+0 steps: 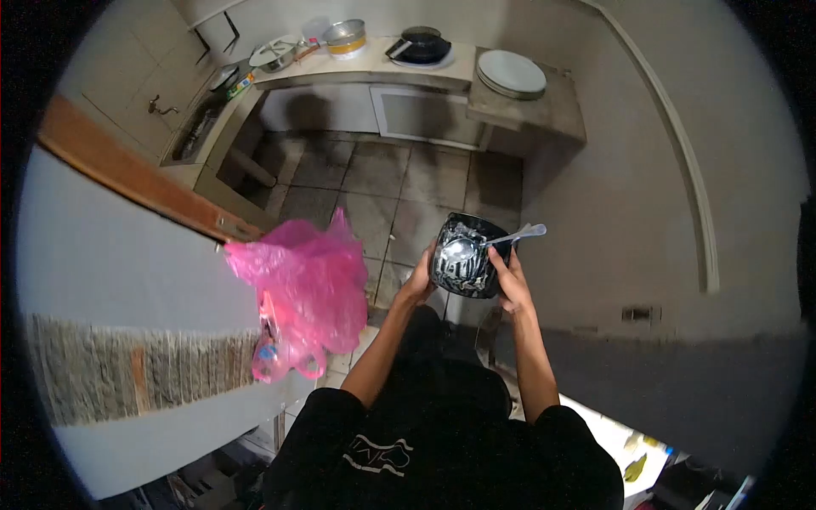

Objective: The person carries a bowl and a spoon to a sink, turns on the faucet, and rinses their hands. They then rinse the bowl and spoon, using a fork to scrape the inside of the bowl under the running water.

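Observation:
Between my two hands is a black square bowl (478, 278), smeared inside with something white. Fingers of my left hand (418, 280) wrap its left side. On the opposite side, my right hand (512, 285) grips the rim, its thumb up near the spoon handle. The metal spoon (459, 250) lies in the bowl, and its pale handle sticks out past the right rim. Both hands hold the bowl out in front of my body, above the tiled floor.
A pink plastic bag (310, 280) hangs at the door edge (144, 174) on my left. Ahead, a counter (374, 75) carries pots, a black pan (419, 48) and stacked white plates (512, 72). A sink (200, 132) with a tap (161, 108) is far left; a wall (612, 212) runs along my right.

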Available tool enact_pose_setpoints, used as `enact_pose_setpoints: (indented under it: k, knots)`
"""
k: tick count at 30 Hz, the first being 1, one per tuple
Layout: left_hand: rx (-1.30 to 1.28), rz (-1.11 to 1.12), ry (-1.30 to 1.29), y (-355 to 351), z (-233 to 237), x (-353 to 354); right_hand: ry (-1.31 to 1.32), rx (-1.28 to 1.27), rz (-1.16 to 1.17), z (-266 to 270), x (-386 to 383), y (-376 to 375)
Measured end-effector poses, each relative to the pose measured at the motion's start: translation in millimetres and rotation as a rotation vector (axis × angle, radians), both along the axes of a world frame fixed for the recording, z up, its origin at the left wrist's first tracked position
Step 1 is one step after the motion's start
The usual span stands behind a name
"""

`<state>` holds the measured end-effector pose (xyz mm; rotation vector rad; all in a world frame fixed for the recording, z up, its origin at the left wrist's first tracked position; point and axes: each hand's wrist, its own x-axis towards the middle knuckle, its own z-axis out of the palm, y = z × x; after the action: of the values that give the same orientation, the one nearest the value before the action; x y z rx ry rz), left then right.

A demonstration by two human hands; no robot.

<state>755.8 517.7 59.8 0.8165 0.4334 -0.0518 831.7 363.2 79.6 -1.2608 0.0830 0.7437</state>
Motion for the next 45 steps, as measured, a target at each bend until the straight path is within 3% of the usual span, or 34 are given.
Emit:
enact_pose_setpoints:
  k: [4,6,8,10,12,14,18,21,22,23,25,28,29,30,32,34,35,36,38,39,42,44,45]
  knots:
    - [-0.154,-0.042,-0.123,56.8,-22.6,80.1,-0.098,-0.061,0.029,-31.6,83.5,45.5]
    - [-0.056,-0.013,-0.136,83.9,-30.0,119.2,-0.079,-0.108,0.017,-51.7,124.6,74.1]
    - [-0.115,-0.051,-0.076,106.2,-32.8,152.0,-0.064,-0.049,0.056,-67.2,152.7,97.4]
    - [0.021,-0.016,-0.098,137.3,-44.2,191.8,0.034,-0.138,-0.025,-73.9,187.1,129.9]
    - [-0.060,-0.008,-0.038,169.9,-78.6,220.4,0.028,-0.138,0.009,-91.9,219.8,163.4]
    - [0.088,0.069,-0.029,206.1,-81.1,258.9,0.044,-0.298,-0.053,-96.3,266.1,207.3]
    - [0.096,0.239,-0.010,288.5,-114.0,274.2,0.023,-0.227,0.148,-71.7,301.6,315.1]
    - [0.017,0.433,-0.018,358.3,-144.6,271.4,-0.032,-0.252,0.301,-132.0,329.9,402.8]
    - [0.000,0.444,-0.039,355.4,-87.7,234.3,-0.011,-0.271,0.337,-92.9,295.4,401.1]
    - [-0.110,0.509,0.007,403.6,-55.6,236.4,-0.179,-0.264,0.423,-89.1,309.6,465.0]
    - [-0.008,0.615,-0.010,443.4,-95.4,224.2,-0.121,-0.223,0.496,-85.4,303.2,518.8]
    - [0.223,0.764,0.081,464.8,-138.7,200.7,-0.050,-0.131,0.655,-148.0,292.2,567.5]
    - [0.043,0.824,0.043,465.2,-119.1,194.3,-0.158,-0.226,0.727,-91.3,288.0,575.0]
    - [-0.040,0.885,0.057,496.1,-119.2,187.9,-0.207,-0.224,0.809,-76.8,284.2,613.2]
    - [0.099,0.994,0.138,513.6,-86.9,178.0,-0.258,-0.300,0.904,-77.5,278.2,651.7]
    - [0.056,1.124,0.348,531.0,-29.0,181.2,-0.229,-0.050,1.010,-87.5,274.7,691.1]
    - [-0.059,1.149,0.288,538.3,-25.4,178.8,-0.240,-0.080,1.064,-88.1,274.1,706.3]
    - [-0.159,1.155,0.270,528.8,-50.5,179.8,-0.263,-0.173,1.091,-106.3,277.8,697.9]
    - [-0.064,1.221,0.325,562.2,-65.9,171.6,-0.456,-0.234,1.046,-125.3,269.5,743.2]
    - [-0.086,1.183,0.210,578.6,-63.9,167.7,-0.455,-0.177,1.073,-115.4,265.1,763.6]
    - [-0.039,1.206,0.244,625.7,-54.2,154.0,-0.291,-0.194,1.240,-85.7,252.9,816.7]
    - [-0.005,1.230,0.234,642.2,-141.8,155.6,-0.314,-0.203,1.212,-94.1,258.2,832.0]
    - [0.015,1.235,0.218,661.4,-146.9,149.6,-0.338,-0.229,1.169,-90.8,251.4,846.5]
